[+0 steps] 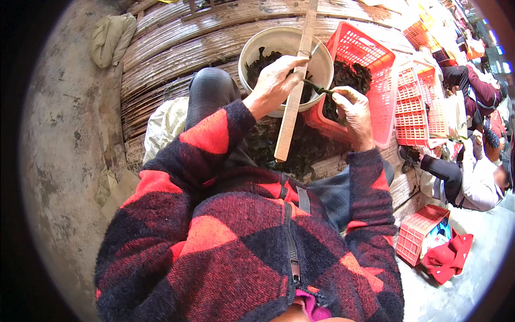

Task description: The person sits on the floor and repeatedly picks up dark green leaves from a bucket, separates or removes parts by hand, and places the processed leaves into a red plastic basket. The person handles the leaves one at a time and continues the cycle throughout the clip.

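A wooden slat [295,96] lies slantwise across a round whitish bucket [244,60], with a thin band or wire around it near my fingers. My left hand [277,80] is closed at the slat's left side, on the slat or the strand; which of these it grips is unclear. A dark green twisted strand [318,88] runs from there to my right hand [354,110], which pinches its other end between thumb and fingers. Dark leafy pieces [263,64], looking like seaweed, lie in the bucket. More dark pieces [354,78] fill part of a red plastic basket [384,86] beside it.
Loose dark scraps [289,141] lie on the bamboo-slat platform [177,44] before my lap. Stacked red crates [410,104] stand at right, with a seated person [478,185] beyond. A smaller red basket [420,233] with a red cloth is lower right. A cloth bundle [112,40] lies upper left.
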